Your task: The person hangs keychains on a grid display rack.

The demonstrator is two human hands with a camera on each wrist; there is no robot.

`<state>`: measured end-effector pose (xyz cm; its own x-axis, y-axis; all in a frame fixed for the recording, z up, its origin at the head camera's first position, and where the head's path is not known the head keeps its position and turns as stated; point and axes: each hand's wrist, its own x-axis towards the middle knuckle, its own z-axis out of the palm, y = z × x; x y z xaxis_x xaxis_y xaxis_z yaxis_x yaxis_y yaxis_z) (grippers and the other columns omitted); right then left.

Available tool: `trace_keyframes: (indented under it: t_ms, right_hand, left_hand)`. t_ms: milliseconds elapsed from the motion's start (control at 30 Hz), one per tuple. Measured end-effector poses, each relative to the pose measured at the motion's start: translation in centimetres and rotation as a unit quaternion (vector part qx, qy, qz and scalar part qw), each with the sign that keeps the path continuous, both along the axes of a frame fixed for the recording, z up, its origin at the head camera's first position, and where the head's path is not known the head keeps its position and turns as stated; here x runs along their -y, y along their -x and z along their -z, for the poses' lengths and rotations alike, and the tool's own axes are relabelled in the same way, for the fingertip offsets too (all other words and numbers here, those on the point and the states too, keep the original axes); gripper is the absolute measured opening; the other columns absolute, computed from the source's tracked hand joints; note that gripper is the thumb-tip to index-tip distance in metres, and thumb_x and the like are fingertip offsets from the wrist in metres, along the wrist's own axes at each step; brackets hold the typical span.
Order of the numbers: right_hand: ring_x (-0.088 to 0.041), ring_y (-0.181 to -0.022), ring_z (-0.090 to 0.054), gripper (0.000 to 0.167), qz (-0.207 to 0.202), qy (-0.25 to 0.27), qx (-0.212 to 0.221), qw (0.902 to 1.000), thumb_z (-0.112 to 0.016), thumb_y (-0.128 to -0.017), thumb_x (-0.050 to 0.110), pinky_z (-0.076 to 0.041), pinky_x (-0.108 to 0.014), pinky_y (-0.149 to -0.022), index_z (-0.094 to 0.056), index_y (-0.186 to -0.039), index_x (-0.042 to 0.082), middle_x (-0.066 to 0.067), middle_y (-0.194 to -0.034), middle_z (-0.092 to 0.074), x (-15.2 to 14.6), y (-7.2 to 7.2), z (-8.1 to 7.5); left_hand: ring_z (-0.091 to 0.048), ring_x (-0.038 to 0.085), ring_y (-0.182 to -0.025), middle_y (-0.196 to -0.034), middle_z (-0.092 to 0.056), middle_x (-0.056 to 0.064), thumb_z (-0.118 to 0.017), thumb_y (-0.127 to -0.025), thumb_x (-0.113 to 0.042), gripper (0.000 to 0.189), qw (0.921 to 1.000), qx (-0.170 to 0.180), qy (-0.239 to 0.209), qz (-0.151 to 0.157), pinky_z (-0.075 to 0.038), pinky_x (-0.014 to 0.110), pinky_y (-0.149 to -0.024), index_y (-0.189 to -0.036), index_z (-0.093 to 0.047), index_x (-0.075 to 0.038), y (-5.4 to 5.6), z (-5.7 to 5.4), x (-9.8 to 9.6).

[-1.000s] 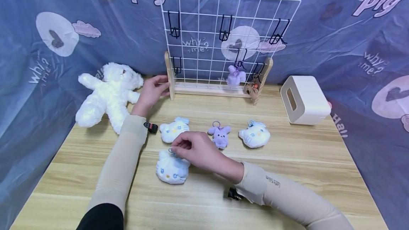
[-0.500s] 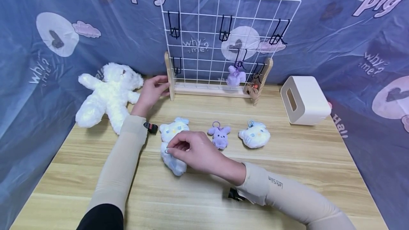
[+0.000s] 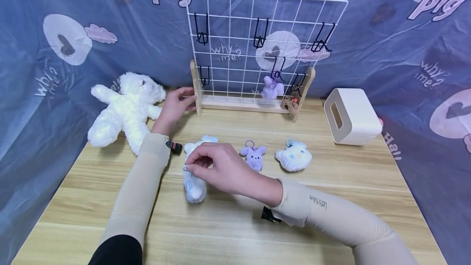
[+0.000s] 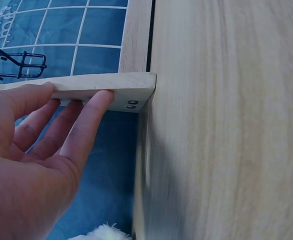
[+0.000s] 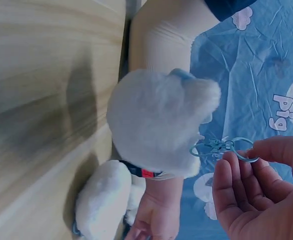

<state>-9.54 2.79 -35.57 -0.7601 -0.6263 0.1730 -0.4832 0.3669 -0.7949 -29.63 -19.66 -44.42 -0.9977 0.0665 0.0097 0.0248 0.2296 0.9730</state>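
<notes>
My right hand pinches the teal key ring of a white cat-face plush keychain between thumb and fingertips. That plush hangs just over the table, its back toward the right wrist camera. Behind it a second white cat plush lies on the table, partly hidden by my hand in the head view. My left hand touches the left wooden post of a white wire grid rack, with fairly straight fingers at its outer side.
A purple plush keychain and another white cat plush lie farther right. Black hooks sit on the grid; one bears a purple plush, and a brown one hangs lower. A white bear and cream box flank the rack.
My right hand has shifted slightly left and away from me with the cat plush, which has turned from face-up to edge-on. The left hand stays at the rack's post.
</notes>
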Motion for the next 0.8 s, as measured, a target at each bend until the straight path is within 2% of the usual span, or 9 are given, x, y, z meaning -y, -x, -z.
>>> trace_keyframes:
  t_ms: [267, 433, 533, 800]
  right_hand:
    - [0.003, -0.089, -0.066, 0.004, -0.007, -0.002, -0.004, 1.0, -0.08, -0.105, 0.017, -0.066, -0.014, -0.085, -0.083, -0.106, 0.016, 0.005, -0.099, -0.079, 0.3, 1.2, -0.9]
    - [0.001, -0.093, -0.068, 0.007, -0.012, 0.001, 0.006, 0.9999, -0.079, -0.106, 0.016, -0.066, -0.017, -0.088, -0.084, -0.11, 0.014, 0.003, -0.102, -0.082, 0.2, 2.9, -1.6]
    - [-0.001, -0.094, -0.069, 0.009, -0.012, 0.004, 0.02, 0.9997, -0.078, -0.106, 0.017, -0.067, -0.018, -0.09, -0.084, -0.112, 0.012, 0.001, -0.105, -0.083, 0.1, 4.0, -1.8]
    - [-0.009, -0.094, -0.072, 0.009, 0.026, 0.012, 0.038, 0.9988, -0.078, -0.107, 0.016, -0.068, -0.02, -0.087, -0.084, -0.112, 0.011, -0.002, -0.105, -0.082, 0.2, 6.6, -1.4]
  left_hand:
    - [-0.073, 0.034, -0.127, -0.154, -0.065, 0.027, -0.067, -0.113, -0.01, 0.044, 0.9999, 0.004, -0.01, 0.0, -0.073, 0.035, -0.103, -0.154, -0.062, 0.004, 0.0, 0.0, 0.1]
    - [-0.071, 0.039, -0.132, -0.155, -0.065, 0.026, -0.066, -0.114, -0.011, 0.045, 1.0, 0.003, -0.006, 0.005, -0.073, 0.035, -0.104, -0.156, -0.061, 0.003, -0.1, -0.1, 0.1]
    - [-0.072, 0.037, -0.131, -0.156, -0.065, 0.027, -0.066, -0.114, -0.011, 0.045, 1.0, 0.001, -0.003, 0.005, -0.073, 0.035, -0.103, -0.156, -0.06, 0.003, -0.1, -0.1, 0.1]
    - [-0.072, 0.039, -0.131, -0.156, -0.065, 0.026, -0.067, -0.113, -0.011, 0.046, 1.0, 0.002, -0.003, 0.005, -0.072, 0.038, -0.105, -0.156, -0.06, 0.002, -0.1, 0.0, 0.1]
